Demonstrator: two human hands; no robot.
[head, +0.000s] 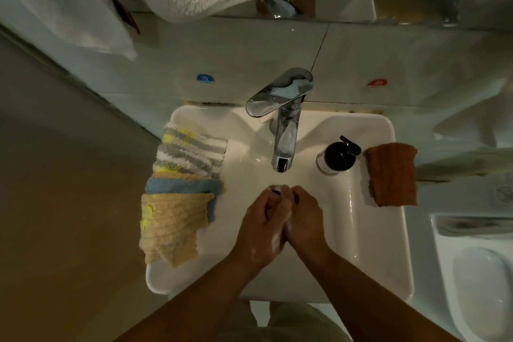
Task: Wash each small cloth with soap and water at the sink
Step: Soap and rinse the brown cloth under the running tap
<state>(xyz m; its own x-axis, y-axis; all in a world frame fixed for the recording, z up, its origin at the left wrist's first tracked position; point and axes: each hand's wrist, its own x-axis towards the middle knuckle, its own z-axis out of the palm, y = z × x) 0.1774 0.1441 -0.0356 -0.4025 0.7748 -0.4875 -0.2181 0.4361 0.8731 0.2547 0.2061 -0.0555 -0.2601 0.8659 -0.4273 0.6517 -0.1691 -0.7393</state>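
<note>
head view: left hand [259, 230] and right hand [304, 221] together, one orange cloth [392, 173].

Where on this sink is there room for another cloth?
Bare: the sink rim in front of the orange cloth, and its back left corner behind the striped cloth. Crowded: the cloth pile on the left; left hand and right hand fill the middle.

Two wall stickers — no wording legible

In the centre of the frame a blue sticker [205, 78] sits on the white wall panel [249, 58] left of the tap [280, 97], and a red sticker [376, 83] on the same band right of it, both above the back rim of the sink [361, 116]. Each carries a small white mark with a line of tiny print beneath — too small and blurred to make out.
</note>
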